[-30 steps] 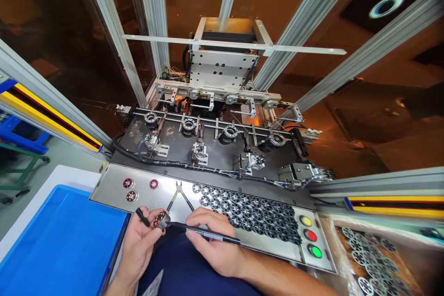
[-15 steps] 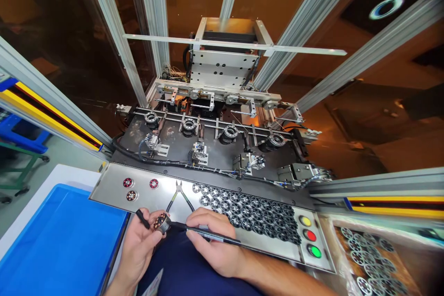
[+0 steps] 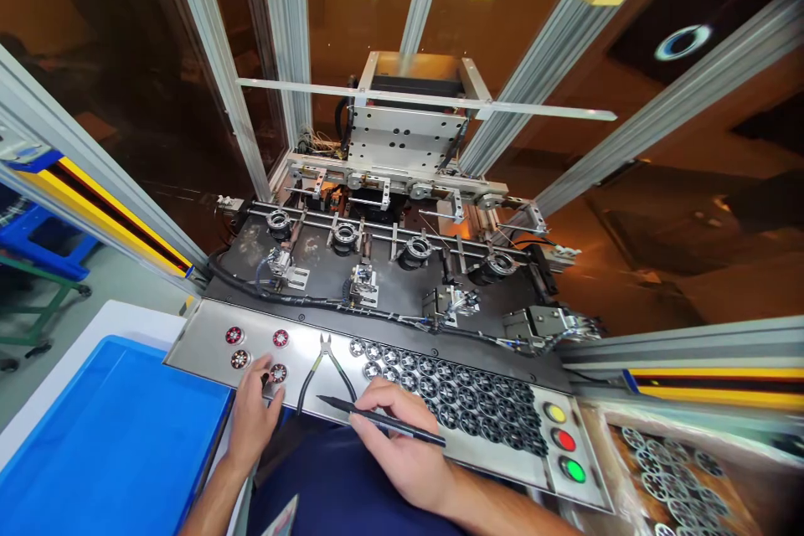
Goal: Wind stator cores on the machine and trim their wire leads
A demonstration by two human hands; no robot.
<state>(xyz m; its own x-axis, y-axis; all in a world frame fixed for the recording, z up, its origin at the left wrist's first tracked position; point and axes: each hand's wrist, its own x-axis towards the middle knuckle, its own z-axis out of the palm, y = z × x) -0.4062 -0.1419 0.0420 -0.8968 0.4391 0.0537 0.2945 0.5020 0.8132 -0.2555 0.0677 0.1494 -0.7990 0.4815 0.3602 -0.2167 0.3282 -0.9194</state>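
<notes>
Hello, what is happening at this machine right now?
A person sits at a winding machine. The left hand rests on the steel shelf, fingertips at a small wound stator lying beside three others. The right hand holds a black pen-like tool. Cutters and rows of unwound cores lie nearby.

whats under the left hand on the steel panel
The left hand lies over a red wound part at its fingertips on the steel panel. Anything under the palm is hidden.

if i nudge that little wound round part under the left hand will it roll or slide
The round part lies flat on the smooth steel shelf, so it would likely slide, not roll. Its copper windings suggest it is heavy for its size, and probably easily scratched.
</notes>
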